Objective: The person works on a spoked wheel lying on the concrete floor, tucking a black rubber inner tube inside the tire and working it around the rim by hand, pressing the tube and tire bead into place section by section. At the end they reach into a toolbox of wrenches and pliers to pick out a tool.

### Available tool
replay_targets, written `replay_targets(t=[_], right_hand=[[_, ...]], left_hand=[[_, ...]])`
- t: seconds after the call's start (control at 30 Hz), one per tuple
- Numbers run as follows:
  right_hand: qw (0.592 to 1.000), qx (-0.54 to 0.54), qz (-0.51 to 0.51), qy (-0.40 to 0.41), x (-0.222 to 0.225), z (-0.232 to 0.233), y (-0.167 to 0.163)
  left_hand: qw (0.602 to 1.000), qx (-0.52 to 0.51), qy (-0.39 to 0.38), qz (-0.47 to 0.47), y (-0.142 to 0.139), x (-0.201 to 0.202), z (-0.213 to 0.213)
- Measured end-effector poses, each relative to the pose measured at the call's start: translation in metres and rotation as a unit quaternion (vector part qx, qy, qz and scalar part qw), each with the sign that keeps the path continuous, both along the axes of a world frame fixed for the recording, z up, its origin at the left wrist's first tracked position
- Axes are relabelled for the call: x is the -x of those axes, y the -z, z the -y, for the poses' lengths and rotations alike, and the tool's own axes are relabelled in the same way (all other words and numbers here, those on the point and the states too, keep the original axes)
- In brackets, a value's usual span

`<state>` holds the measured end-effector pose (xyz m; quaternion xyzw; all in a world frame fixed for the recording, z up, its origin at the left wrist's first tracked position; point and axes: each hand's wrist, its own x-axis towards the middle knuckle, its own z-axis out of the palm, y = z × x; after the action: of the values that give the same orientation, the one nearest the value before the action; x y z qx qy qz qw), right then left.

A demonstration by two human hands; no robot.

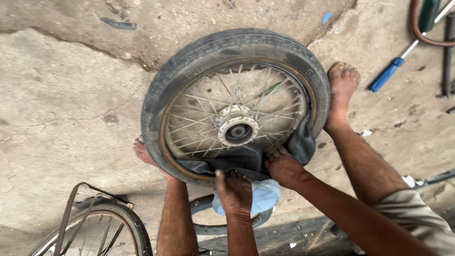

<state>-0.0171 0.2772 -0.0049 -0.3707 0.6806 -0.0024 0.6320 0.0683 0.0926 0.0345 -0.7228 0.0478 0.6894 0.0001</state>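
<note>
A spoked bicycle wheel [237, 128] with a worn black tyre [208, 52] lies flat on the concrete floor. A slack black inner tube [237, 159] hangs out of the tyre along its near edge. My left hand [234, 189] is closed on the tube and tyre edge at the near rim. Just to its right, my right hand [284, 166] grips the tube inside the rim. My bare feet brace the tyre, the left foot [142, 151] at its near left and the right foot [343, 83] at its right side.
A blue-handled screwdriver [386, 76] lies at the right, near a brown hose [422, 35] and a dark metal rod [448, 57]. Another bicycle wheel [109, 225] sits at the lower left. A pale blue bag [263, 196] lies under my hands. The concrete is cracked.
</note>
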Motion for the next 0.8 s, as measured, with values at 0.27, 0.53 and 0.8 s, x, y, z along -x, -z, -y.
replay_targets(t=[0.27,0.53,0.8], right_hand=[[0.993,-0.039,-0.013,0.111,-0.008,-0.021,-0.017],[0.965,-0.023,0.131,0.227,0.017,0.073,-0.020],[0.934,-0.058,0.168,0.311,-0.075,0.077,0.039]], left_hand=[[0.982,0.027,0.107,0.152,0.013,0.024,-0.002],[0.997,-0.017,0.070,-0.023,-0.007,-0.091,0.011],[0.985,0.023,0.168,0.024,0.009,-0.073,0.017]])
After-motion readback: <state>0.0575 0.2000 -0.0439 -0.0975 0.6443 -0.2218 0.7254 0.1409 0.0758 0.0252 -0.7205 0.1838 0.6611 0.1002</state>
